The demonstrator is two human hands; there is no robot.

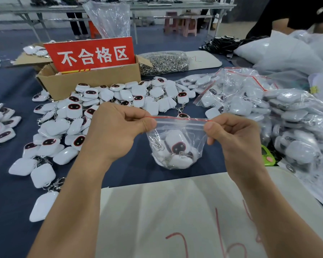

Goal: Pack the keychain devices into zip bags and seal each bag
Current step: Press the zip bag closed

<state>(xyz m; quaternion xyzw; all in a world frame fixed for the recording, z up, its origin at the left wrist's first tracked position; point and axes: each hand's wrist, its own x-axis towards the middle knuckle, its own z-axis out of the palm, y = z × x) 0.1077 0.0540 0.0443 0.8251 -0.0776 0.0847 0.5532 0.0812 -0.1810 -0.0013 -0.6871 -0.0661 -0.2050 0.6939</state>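
Observation:
A clear zip bag (177,146) with a red-lined zip strip hangs above the dark blue table, holding several white keychain devices with black faces. My left hand (117,131) pinches the left end of the zip strip between thumb and fingers. My right hand (231,135) pinches the right end. The strip is stretched straight between them. A heap of loose keychain devices (104,108) lies on the table behind and left of my hands.
A cardboard box (88,81) with a red sign stands behind the heap. Filled zip bags (268,108) pile up at the right. A bag of metal keyrings (164,62) lies at the back. White paper (175,211) with red marks lies near me. A green gadget (267,155) sits right.

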